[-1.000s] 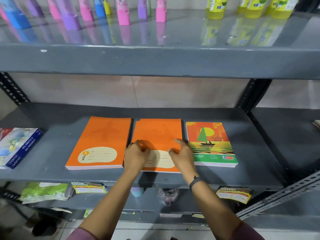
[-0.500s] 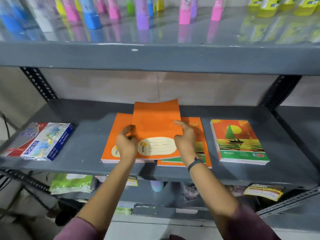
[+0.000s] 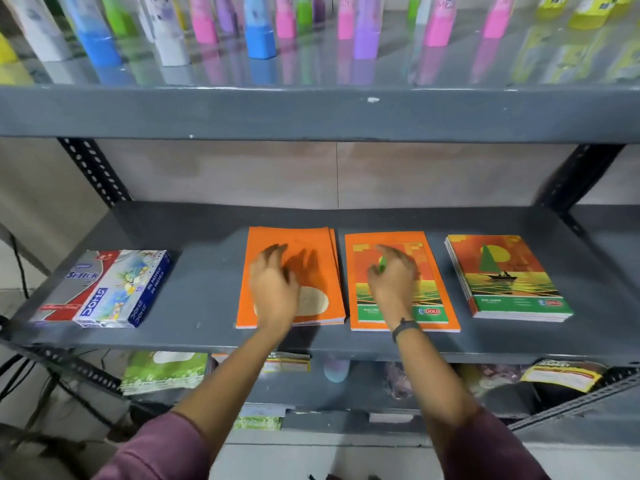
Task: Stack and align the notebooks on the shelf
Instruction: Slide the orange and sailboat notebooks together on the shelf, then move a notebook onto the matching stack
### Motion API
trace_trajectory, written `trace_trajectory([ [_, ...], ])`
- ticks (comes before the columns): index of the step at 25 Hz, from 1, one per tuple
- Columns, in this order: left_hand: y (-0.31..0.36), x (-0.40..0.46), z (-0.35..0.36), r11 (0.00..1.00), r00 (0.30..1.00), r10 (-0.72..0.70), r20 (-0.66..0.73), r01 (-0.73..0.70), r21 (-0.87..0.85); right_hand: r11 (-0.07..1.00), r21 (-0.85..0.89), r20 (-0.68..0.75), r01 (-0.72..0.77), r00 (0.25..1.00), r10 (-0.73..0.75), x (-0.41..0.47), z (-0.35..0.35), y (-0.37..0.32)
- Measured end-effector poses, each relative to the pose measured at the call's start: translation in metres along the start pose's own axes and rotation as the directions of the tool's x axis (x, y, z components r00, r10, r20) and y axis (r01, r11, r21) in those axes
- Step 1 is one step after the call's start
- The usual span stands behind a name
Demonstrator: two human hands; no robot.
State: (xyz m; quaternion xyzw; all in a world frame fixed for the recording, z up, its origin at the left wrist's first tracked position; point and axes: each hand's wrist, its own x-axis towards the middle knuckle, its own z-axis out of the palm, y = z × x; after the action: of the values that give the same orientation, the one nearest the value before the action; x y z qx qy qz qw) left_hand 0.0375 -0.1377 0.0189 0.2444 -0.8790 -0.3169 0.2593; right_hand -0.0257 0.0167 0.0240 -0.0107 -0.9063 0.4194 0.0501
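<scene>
At the far left of the grey middle shelf [image 3: 207, 237] lie two flat boxes of pastels [image 3: 104, 289], side by side and touching, angled slightly toward the front edge. Well apart to their right sits the orange notebook stack [image 3: 322, 265], lying flat with a pale oval label near its front edge; the covers beneath the top one peek out along the right side, so the pile is not quite square. The left hand [image 3: 275, 289] is over this stack with its fingers spread and blurred, palm down on or just above the top cover; whether it presses the cover cannot be told. Just beside, with a narrow gap, lies the middle sailboat notebook stack [image 3: 433, 299], orange and green. The right hand [image 3: 391, 278] is over it, fingers loosely curled and open, gripping nothing, a dark band on the wrist [image 3: 404, 328]. Further right, apart from the middle pile, rests a third sailboat notebook stack [image 3: 505, 275], its lower books fanned out slightly to the left. Coloured bottles [image 3: 259, 36] stand in rows on the glossy upper shelf [image 3: 311, 112].
</scene>
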Motion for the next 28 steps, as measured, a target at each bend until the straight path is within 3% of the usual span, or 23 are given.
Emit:
trace_trajectory([
  [1,0.018,-0.007,0.012,0.990,0.995,0.048,0.085,-0.036,-0.139,0.997,-0.070,-0.074,-0.024,0.997,0.019,0.005,-0.011,0.014],
  [3,0.050,-0.021,0.040,0.946,0.938,0.054,0.341,0.061,-0.318,0.975,-0.187,-0.081,-0.123,0.991,0.109,0.010,-0.029,0.041],
  [6,0.074,-0.036,0.081,0.948,0.816,-0.036,0.577,0.211,-0.239,0.944,-0.236,0.066,-0.229,0.966,0.251,0.007,-0.037,0.063],
  [8,0.073,-0.039,0.093,0.956,0.832,-0.092,0.547,0.228,-0.186,0.958,-0.221,0.086,-0.186,0.974,0.209,0.007,-0.034,0.069],
  [10,0.074,-0.042,0.097,0.915,0.866,-0.163,0.472,0.312,-0.256,0.965,-0.142,0.066,-0.218,0.971,0.229,0.011,-0.037,0.071],
  [12,0.081,-0.042,0.094,0.790,0.841,-0.310,0.443,0.487,-0.372,0.941,0.021,0.072,-0.339,0.939,0.336,0.018,-0.042,0.068],
  [14,0.088,-0.041,0.093,0.602,0.778,-0.425,0.463,0.625,-0.497,0.895,0.174,0.102,-0.411,0.911,0.399,0.023,-0.052,0.064],
  [15,0.094,-0.039,0.093,0.526,0.757,-0.448,0.475,0.653,-0.545,0.882,0.234,0.099,-0.409,0.913,0.397,0.027,-0.059,0.065],
  [17,0.114,-0.036,0.097,0.475,0.771,-0.409,0.487,0.636,-0.609,0.873,0.329,0.054,-0.359,0.930,0.363,0.038,-0.081,0.069],
  [20,0.161,-0.040,0.118,0.488,0.819,-0.240,0.521,0.566,-0.665,0.910,0.278,-0.088,-0.307,0.936,0.342,0.058,-0.130,0.086],
  [22,0.189,-0.052,0.137,0.529,0.796,-0.127,0.592,0.559,-0.638,0.919,0.201,-0.191,-0.340,0.906,0.377,0.068,-0.156,0.106],
  [25,0.198,-0.067,0.163,0.677,0.729,-0.014,0.685,0.511,-0.530,0.895,0.145,-0.138,-0.423,0.887,0.441,0.065,-0.173,0.136],
  [26,0.192,-0.068,0.164,0.755,0.745,0.000,0.667,0.438,-0.488,0.899,0.098,-0.133,-0.426,0.890,0.436,0.060,-0.172,0.143],
  [28,0.166,-0.063,0.164,0.938,0.857,0.032,0.514,0.152,-0.312,0.951,-0.019,-0.288,-0.308,0.913,0.290,0.052,-0.168,0.146],
])
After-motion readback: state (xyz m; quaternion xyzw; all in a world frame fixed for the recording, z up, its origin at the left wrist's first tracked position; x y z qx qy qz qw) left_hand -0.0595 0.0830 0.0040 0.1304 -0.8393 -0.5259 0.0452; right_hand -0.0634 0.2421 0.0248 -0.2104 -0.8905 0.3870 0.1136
